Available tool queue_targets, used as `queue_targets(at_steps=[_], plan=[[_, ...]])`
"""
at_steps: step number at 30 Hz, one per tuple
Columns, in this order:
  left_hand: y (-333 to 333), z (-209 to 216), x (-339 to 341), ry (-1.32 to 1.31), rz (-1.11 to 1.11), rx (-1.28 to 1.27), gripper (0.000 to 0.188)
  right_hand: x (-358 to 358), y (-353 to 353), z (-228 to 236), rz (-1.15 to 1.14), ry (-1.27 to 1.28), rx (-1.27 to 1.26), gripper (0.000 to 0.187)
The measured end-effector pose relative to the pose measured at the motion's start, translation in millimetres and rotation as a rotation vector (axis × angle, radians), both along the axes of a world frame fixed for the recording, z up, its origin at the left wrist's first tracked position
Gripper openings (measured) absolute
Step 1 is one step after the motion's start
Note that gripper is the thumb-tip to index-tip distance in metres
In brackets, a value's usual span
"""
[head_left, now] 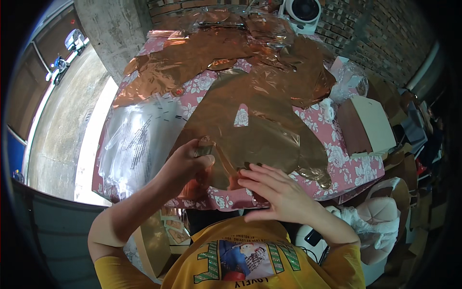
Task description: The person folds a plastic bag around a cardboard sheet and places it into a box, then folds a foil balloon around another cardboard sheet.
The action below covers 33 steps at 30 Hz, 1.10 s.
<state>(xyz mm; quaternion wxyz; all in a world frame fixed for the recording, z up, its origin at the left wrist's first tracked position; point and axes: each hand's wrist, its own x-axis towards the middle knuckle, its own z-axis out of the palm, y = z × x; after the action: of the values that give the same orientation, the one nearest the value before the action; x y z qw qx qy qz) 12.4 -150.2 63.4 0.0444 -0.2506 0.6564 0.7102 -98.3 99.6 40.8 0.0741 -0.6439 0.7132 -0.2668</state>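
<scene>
A large flat copper-coloured foil balloon (269, 137) lies across the near part of the table, with a small cut-out in its middle. At its near left edge my left hand (190, 159) is closed, thumb against bent fingers, pinching the foil, which is lifted and creased there. My right hand (276, 190) rests palm down on the balloon's near edge with its fingers stretched out. Between the two hands runs a shiny folded strip of the same foil. Under the left fingers, the exact edge of the foil is hidden.
Clear plastic bags (132, 144) lie left on the flowered tablecloth (332, 144). More copper foil balloons (173, 65) spread behind. A cardboard box (368, 125) stands right, near a crumpled clear bag (349, 82). A white fan (302, 13) stands at the back.
</scene>
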Motion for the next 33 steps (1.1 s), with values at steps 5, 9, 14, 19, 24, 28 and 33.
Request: queue_targets(at_steps=[5, 9, 14, 19, 24, 28, 33], plan=[[13.9, 9.6, 36.7, 0.100, 0.237, 0.211, 0.028, 7.6, 21.7, 0.9, -0.052, 0.140, 0.092, 0.090], [24.1, 1.5, 68.1, 0.091, 0.324, 0.329, 0.023, 7.6, 25.6, -13.2, -0.083, 0.244, 0.095, 0.091], [32.1, -6.3, 85.5, 0.176, 0.388, 0.482, 0.025, 8.6, 18.4, -14.8, -0.057, 0.229, 0.079, 0.093], [21.9, -12.4, 85.0, 0.172, 0.384, 0.492, 0.025, 16.4, 11.7, -22.7, -0.035, 0.218, 0.051, 0.089], [6.0, -7.6, 72.7, 0.184, 0.391, 0.353, 0.036, 18.8, 2.1, -28.1, -0.038, 0.198, 0.007, 0.080], [-4.1, -6.5, 72.3, 0.183, 0.390, 0.310, 0.035, 17.5, -1.9, -28.9, -0.031, 0.154, 0.000, 0.076], [-8.4, -1.4, 76.1, 0.143, 0.418, 0.251, 0.030, 13.0, -5.2, -29.7, 0.004, 0.112, 0.011, 0.074]])
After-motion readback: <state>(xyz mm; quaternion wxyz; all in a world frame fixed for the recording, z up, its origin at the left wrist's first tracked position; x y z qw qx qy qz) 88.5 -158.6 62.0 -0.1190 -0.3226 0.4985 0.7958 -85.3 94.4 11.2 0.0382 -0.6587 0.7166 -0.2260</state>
